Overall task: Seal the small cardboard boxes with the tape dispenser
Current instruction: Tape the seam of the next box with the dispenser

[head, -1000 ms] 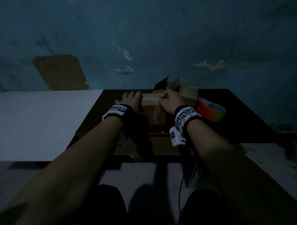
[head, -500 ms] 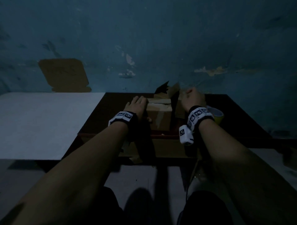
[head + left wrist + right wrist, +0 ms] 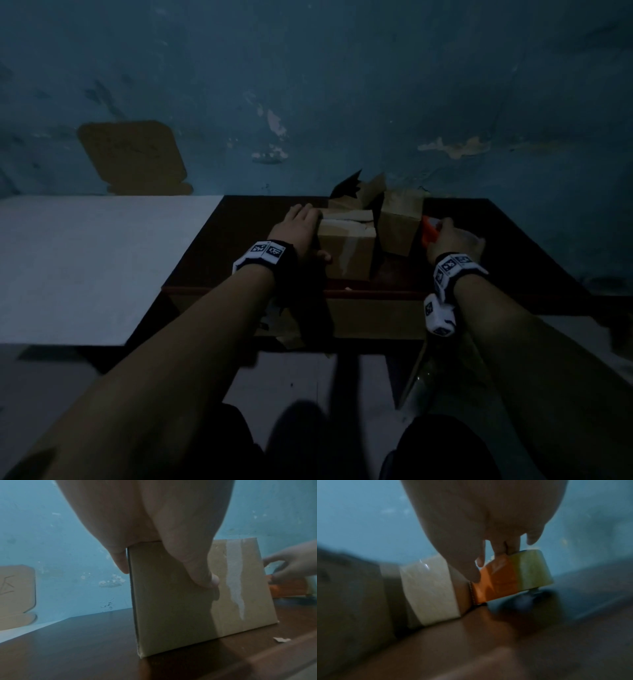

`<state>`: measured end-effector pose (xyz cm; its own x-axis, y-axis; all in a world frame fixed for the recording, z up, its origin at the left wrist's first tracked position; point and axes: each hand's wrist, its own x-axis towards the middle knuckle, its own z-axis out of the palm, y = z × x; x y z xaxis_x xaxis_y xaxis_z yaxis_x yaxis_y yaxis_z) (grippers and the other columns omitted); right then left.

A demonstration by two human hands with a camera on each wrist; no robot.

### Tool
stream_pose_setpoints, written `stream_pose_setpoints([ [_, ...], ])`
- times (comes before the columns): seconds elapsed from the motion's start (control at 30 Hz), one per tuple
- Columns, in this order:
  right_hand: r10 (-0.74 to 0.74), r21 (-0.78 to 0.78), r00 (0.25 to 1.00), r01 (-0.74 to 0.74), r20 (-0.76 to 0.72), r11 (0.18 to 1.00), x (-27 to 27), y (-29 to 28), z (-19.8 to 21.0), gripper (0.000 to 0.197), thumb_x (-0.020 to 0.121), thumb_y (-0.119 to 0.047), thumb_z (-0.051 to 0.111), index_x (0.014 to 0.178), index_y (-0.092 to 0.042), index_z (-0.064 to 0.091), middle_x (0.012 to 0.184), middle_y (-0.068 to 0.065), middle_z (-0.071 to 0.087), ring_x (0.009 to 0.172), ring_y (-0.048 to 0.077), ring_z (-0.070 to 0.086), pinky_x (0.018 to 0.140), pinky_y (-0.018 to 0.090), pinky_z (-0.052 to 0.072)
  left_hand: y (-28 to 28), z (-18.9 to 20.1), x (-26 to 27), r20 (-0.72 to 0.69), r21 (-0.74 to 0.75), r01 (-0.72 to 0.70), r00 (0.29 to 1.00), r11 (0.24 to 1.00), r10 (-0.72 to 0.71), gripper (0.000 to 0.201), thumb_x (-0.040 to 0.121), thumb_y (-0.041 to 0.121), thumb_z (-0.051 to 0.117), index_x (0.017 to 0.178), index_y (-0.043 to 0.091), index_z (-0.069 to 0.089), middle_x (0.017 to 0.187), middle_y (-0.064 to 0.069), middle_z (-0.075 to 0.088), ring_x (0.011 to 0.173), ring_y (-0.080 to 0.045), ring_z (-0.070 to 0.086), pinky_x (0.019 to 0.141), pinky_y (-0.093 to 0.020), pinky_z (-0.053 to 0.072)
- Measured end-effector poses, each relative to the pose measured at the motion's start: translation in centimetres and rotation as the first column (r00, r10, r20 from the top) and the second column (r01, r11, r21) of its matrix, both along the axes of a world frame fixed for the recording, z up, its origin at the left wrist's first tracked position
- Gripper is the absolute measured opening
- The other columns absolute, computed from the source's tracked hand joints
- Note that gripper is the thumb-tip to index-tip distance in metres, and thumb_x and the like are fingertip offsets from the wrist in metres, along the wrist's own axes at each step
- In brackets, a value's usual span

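A small cardboard box stands near the front of the dark wooden table, with a strip of clear tape running down its front face. My left hand grips this box from the left, thumb on the front face and fingers down the left side. To the right, my right hand closes on the orange tape dispenser. In the right wrist view the thumb and fingers pinch the dispenser at its top, by the tape roll. That view is blurred.
A second taped box stands between the held box and the dispenser. Open boxes with raised flaps sit behind, against the blue wall. A white board adjoins the table on the left. A paper scrap lies near the front edge.
My right hand left the top of the box and moved right to the tape dispenser, taking hold of it. The left hand stayed on the box.
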<state>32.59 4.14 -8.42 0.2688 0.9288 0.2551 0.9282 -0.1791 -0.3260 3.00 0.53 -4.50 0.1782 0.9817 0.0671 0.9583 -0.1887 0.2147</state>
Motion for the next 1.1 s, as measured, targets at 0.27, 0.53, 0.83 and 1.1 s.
stream_pose_setpoints([
  [0.27, 0.071, 0.168, 0.891, 0.006, -0.449, 0.986, 1.8, 0.1, 1.1, 0.04, 0.089, -0.007, 0.05, 0.126, -0.021, 0.058, 0.127, 0.017, 0.059, 0.11, 0.036, 0.058, 0.088, 0.03, 0.045, -0.2, 0.6, -0.5, -0.02, 0.005, 0.018, 1.0, 1.0, -0.018, 0.096, 0.073, 0.05, 0.076, 0.147, 0.02, 0.024, 0.161, -0.004, 0.012, 0.148, -0.023, 0.007, 0.117, -0.05, 0.022],
  [0.53, 0.311, 0.507, 0.794, -0.004, -0.522, 0.862, -0.5, -1.0, 9.0, 0.027, 0.085, -0.017, 0.05, 0.108, -0.015, 0.064, 0.103, 0.01, 0.066, 0.089, 0.021, 0.059, 0.07, 0.023, 0.042, -1.2, 0.9, -1.6, -0.101, 0.013, 0.037, 0.994, 0.999, -0.036, 0.099, 0.074, 0.055, 0.072, 0.15, 0.041, 0.011, 0.159, -0.001, 0.013, 0.147, -0.026, 0.009, 0.11, -0.055, 0.029],
  [0.83, 0.611, 0.322, 0.653, -0.519, -0.448, 0.792, -11.5, -0.3, 12.9, 0.012, 0.092, -0.019, 0.058, 0.088, -0.012, 0.066, 0.085, 0.004, 0.062, 0.077, 0.013, 0.055, 0.064, 0.021, 0.042, -2.8, 0.2, -3.2, -0.085, 0.145, 0.084, 0.994, 0.986, -0.072, 0.078, 0.08, 0.07, 0.051, 0.146, 0.041, 0.02, 0.155, -0.003, 0.024, 0.138, -0.029, 0.022, 0.103, -0.053, 0.031],
  [1.1, 0.587, 0.207, 0.649, -0.567, -0.484, 0.797, -16.0, 1.6, 11.5, 0.023, 0.091, -0.027, 0.059, 0.069, -0.021, 0.063, 0.07, -0.005, 0.059, 0.072, 0.013, 0.056, 0.067, 0.025, 0.043, -2.3, -0.6, -3.5, -0.129, 0.156, 0.063, 0.991, 0.986, -0.043, 0.075, 0.084, 0.073, 0.037, 0.145, 0.031, 0.033, 0.157, -0.005, 0.025, 0.141, -0.028, 0.02, 0.104, -0.049, 0.029],
])
